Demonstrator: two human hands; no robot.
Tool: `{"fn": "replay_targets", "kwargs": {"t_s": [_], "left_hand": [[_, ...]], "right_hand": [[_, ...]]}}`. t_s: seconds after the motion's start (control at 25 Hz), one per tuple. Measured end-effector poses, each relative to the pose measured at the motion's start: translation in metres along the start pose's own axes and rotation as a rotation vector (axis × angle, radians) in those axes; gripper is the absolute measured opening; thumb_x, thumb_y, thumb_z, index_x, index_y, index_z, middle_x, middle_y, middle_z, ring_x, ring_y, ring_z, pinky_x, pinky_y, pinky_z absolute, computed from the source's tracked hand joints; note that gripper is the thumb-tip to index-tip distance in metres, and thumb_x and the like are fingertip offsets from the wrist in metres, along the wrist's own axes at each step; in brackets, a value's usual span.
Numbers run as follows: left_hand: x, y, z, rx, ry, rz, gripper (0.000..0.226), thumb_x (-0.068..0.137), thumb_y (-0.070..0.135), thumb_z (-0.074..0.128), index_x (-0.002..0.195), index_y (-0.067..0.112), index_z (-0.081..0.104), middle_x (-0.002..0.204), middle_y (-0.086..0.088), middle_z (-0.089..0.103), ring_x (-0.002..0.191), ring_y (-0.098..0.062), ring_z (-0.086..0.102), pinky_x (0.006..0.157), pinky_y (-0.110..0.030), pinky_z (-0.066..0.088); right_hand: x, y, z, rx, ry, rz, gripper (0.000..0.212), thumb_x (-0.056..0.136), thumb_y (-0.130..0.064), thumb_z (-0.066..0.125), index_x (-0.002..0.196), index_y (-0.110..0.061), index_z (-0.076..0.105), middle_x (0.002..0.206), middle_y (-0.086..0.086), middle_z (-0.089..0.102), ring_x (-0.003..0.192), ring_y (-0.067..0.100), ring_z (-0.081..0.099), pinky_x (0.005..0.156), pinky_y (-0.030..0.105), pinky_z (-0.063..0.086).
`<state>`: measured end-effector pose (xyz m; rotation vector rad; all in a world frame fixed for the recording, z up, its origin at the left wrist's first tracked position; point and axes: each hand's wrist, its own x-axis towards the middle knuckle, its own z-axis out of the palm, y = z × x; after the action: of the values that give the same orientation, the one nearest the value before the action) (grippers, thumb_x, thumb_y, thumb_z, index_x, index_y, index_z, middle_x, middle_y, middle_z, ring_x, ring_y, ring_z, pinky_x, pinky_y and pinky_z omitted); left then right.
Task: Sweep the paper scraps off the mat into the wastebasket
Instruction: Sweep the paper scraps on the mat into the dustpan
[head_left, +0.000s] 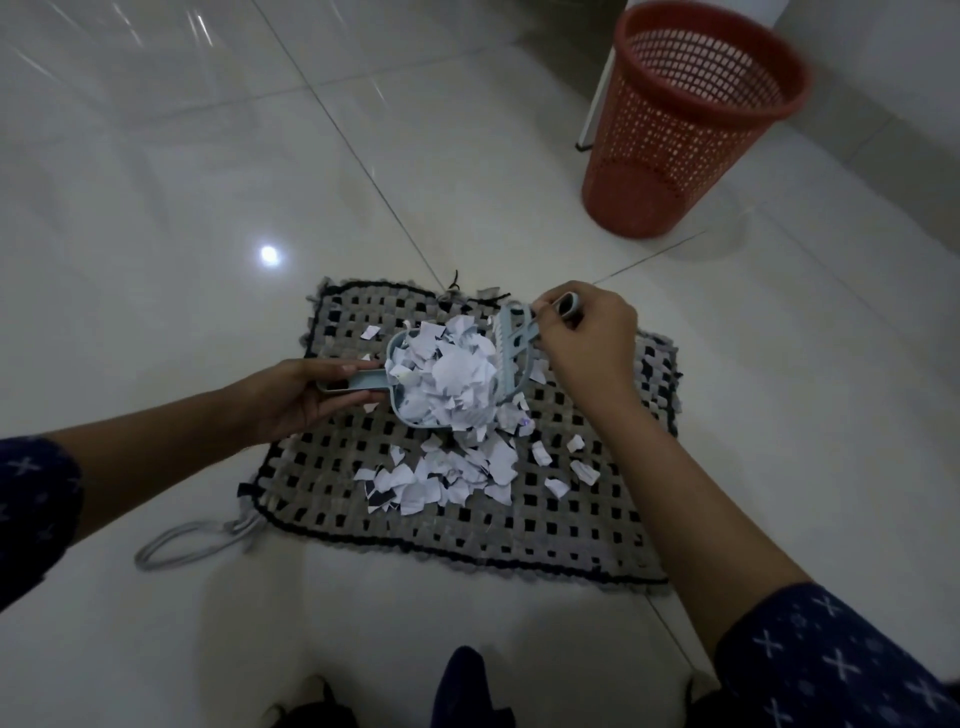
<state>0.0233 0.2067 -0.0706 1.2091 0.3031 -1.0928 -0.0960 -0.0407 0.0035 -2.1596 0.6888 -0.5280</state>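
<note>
1. Left sleeve (36, 514): dark blue with a pale cross pattern, at the left edge of the view; the bare forearm runs from it toward the centre.
2. Cord loop (192, 543): grey, lying on the tiled floor (156, 208) and joined to the near left corner of the mat.
3. Left hand (296, 397): fingers closed around the handle of the dustpan, thumb on top. It sits over the left edge of the mat.
4. Mat (571, 519): woven grey and black check with a dark border, lying flat on the floor at the centre of the view.
5. Dustpan (374, 384): pale blue, small, above the upper middle of the mat, heaped with white scraps (452, 379). Whether it touches the mat cannot be told.
6. More scraps (441, 478) lie loose on the mat just below the dustpan's open edge, with a few strays to the right and upper left. All visible scraps are in the dustpan or on the mat.
7. Brush (511, 338): pale blue, standing against the right-hand edge of the scrap heap, bristles toward the paper.
8. Right hand (587, 338): fingers pinched shut on the brush handle, over the upper right part of the mat.
9. Basket (691, 119): red perforated plastic, upright on the floor at upper right, well apart from the mat. A white leg (597, 93) stands just behind its left side.
10. Right sleeve (831, 660): same patterned cloth, lower right corner.
</note>
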Motion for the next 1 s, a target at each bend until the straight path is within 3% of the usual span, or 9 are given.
{"fn": "replay_targets", "kwargs": {"t_s": [0.16, 0.36, 0.44, 0.52, 0.6, 0.76, 1.0], "left_hand": [[-0.007, 0.005, -0.006, -0.023, -0.007, 0.021, 0.030, 0.092, 0.001, 0.040, 0.110, -0.001, 0.064, 0.109, -0.019, 0.069, 0.097, -0.031, 0.068, 0.073, -0.025, 0.057], [-0.016, 0.009, -0.009, -0.065, 0.006, 0.057, 0.031, 0.092, 0.000, 0.038, 0.111, -0.001, 0.063, 0.112, -0.020, 0.068, 0.093, -0.028, 0.070, 0.066, -0.021, 0.057], [-0.017, 0.010, -0.009, -0.075, 0.011, 0.065, 0.032, 0.093, 0.000, 0.037, 0.108, -0.002, 0.066, 0.114, -0.020, 0.066, 0.092, -0.027, 0.071, 0.066, -0.021, 0.057], [-0.017, 0.010, -0.008, -0.067, 0.005, 0.074, 0.033, 0.093, 0.000, 0.037, 0.116, -0.003, 0.060, 0.119, -0.021, 0.064, 0.096, -0.028, 0.069, 0.069, -0.021, 0.057], [-0.016, 0.008, -0.006, -0.057, 0.004, 0.080, 0.035, 0.093, 0.000, 0.037, 0.124, -0.004, 0.054, 0.123, -0.023, 0.060, 0.101, -0.030, 0.067, 0.072, -0.021, 0.057], [-0.015, 0.004, -0.001, -0.068, 0.010, 0.070, 0.036, 0.093, 0.000, 0.037, 0.125, -0.004, 0.053, 0.122, -0.024, 0.060, 0.099, -0.031, 0.067, 0.075, -0.023, 0.057], [-0.015, 0.004, -0.004, -0.053, 0.013, 0.075, 0.035, 0.093, 0.000, 0.038, 0.123, -0.003, 0.055, 0.120, -0.022, 0.062, 0.102, -0.031, 0.066, 0.076, -0.023, 0.056]], "right_hand": [[0.009, 0.000, 0.000, 0.037, -0.035, 0.014, 0.012, 0.085, -0.009, 0.060, 0.077, -0.009, 0.070, 0.070, 0.012, 0.069, 0.068, 0.027, 0.067, 0.068, 0.042, 0.059], [0.011, -0.005, 0.003, -0.061, -0.117, -0.020, 0.013, 0.086, -0.007, 0.059, 0.080, -0.008, 0.070, 0.068, 0.007, 0.065, 0.066, 0.026, 0.065, 0.063, 0.030, 0.052], [0.007, -0.003, 0.006, -0.078, -0.134, 0.001, 0.014, 0.086, -0.006, 0.057, 0.080, -0.006, 0.070, 0.067, 0.010, 0.065, 0.065, 0.027, 0.066, 0.063, 0.034, 0.055], [0.001, -0.003, 0.010, -0.052, -0.136, 0.017, 0.014, 0.086, -0.007, 0.057, 0.079, -0.005, 0.070, 0.068, 0.014, 0.067, 0.065, 0.029, 0.066, 0.065, 0.040, 0.058], [-0.003, -0.007, 0.014, -0.046, -0.119, -0.003, 0.015, 0.086, -0.008, 0.058, 0.079, -0.004, 0.070, 0.069, 0.015, 0.067, 0.062, 0.026, 0.064, 0.063, 0.038, 0.057], [-0.007, -0.016, 0.017, -0.098, -0.105, -0.097, 0.015, 0.087, -0.009, 0.056, 0.083, -0.004, 0.070, 0.063, 0.006, 0.061, 0.050, 0.008, 0.046, 0.053, 0.023, 0.039], [0.002, -0.029, 0.012, -0.158, -0.142, -0.164, 0.015, 0.086, -0.010, 0.056, 0.083, -0.003, 0.070, 0.075, 0.013, 0.070, 0.066, 0.021, 0.060, 0.061, 0.026, 0.047]]}}
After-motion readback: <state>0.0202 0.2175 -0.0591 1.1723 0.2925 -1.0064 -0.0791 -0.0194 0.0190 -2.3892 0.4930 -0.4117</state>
